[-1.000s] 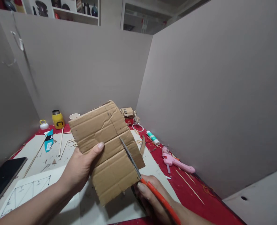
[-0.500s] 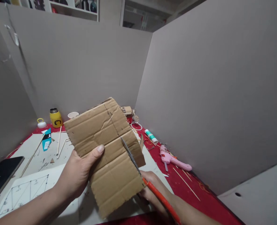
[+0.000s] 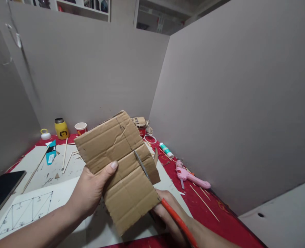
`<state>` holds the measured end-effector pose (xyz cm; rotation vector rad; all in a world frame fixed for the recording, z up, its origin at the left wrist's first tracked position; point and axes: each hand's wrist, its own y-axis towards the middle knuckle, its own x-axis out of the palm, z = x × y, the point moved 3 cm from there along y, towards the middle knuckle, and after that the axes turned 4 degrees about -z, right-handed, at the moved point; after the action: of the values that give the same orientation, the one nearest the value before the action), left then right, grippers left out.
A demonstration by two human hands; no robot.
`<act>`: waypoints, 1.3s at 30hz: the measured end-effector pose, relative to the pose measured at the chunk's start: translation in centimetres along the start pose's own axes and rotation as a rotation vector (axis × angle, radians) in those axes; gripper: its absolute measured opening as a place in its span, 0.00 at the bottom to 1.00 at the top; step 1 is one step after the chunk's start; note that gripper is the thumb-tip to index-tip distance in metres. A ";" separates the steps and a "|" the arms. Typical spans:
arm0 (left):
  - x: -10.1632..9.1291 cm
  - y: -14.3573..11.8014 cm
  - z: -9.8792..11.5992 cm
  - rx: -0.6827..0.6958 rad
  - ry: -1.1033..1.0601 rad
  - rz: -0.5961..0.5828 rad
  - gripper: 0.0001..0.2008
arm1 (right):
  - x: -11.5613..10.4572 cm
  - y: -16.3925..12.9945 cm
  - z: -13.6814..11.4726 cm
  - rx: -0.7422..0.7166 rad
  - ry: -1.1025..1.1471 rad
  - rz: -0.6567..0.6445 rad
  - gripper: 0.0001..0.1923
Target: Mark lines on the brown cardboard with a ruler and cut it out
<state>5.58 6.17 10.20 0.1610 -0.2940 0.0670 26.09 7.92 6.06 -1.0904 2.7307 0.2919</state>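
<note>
Left hand (image 3: 89, 193) grasps the cardboard (image 3: 121, 168) above the desk (image 3: 64, 179). Right hand (image 3: 168, 215) clenches the scissors (image 3: 152, 187) (orange handles); blades sit slightly deeper than a second ago, so cutting appears under way.

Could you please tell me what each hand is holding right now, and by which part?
The left hand holds the cardboard piece by its left edge, thumb on its face. The right hand holds the orange-handled scissors by the handles.
</note>
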 end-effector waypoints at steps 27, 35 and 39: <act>0.0 -0.1 -0.6 -0.066 -0.054 -0.013 0.38 | -0.3 0.1 1.4 -0.109 -0.111 0.000 0.30; 0.0 -0.2 -0.4 -0.074 -0.058 -0.047 0.37 | 0.3 -0.6 1.0 -0.139 0.010 -0.037 0.29; 0.3 -0.3 -0.1 -0.091 -0.071 -0.040 0.38 | 0.6 -0.6 0.8 -0.082 0.090 0.002 0.30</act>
<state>5.89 5.92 10.12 0.0789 -0.3641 0.0079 26.14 7.26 5.06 -1.1489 2.8210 0.3667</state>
